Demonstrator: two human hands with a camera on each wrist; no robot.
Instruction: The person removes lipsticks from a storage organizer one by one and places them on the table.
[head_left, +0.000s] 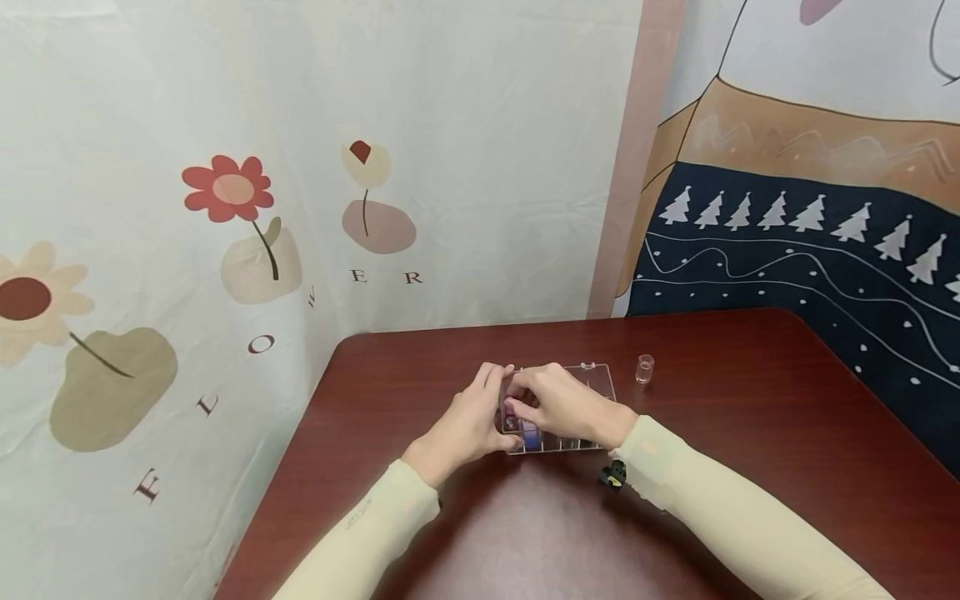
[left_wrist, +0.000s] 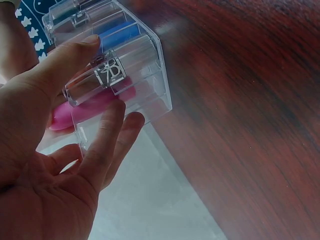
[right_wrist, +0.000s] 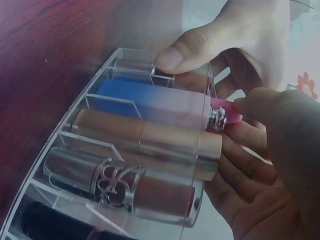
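A clear lipstick organizer (head_left: 597, 383) with dividers lies on the table, holding several tubes. My left hand (head_left: 468, 421) grips its left end, the thumb in front and the other fingers along the far side. My right hand (head_left: 566, 404) reaches over that end and pinches a pink lipstick tube (left_wrist: 90, 107), partly inside the end compartment. Beside it are a clear tube with a silver emblem (left_wrist: 110, 72) and a blue-to-pink tube (right_wrist: 150, 102). The right wrist view also shows a gold tube (right_wrist: 135, 137), a clear-capped lipstick (right_wrist: 117, 190) and a dark tube (right_wrist: 55, 222).
A small clear cup (head_left: 644, 369) stands to the right of the organizer on the reddish-brown table (head_left: 720, 392). Behind the table hang a pale flower-printed cloth (head_left: 480, 183) and a dark cloth with white trees (head_left: 787, 258). A small black device (head_left: 613, 476) is at the right wrist.
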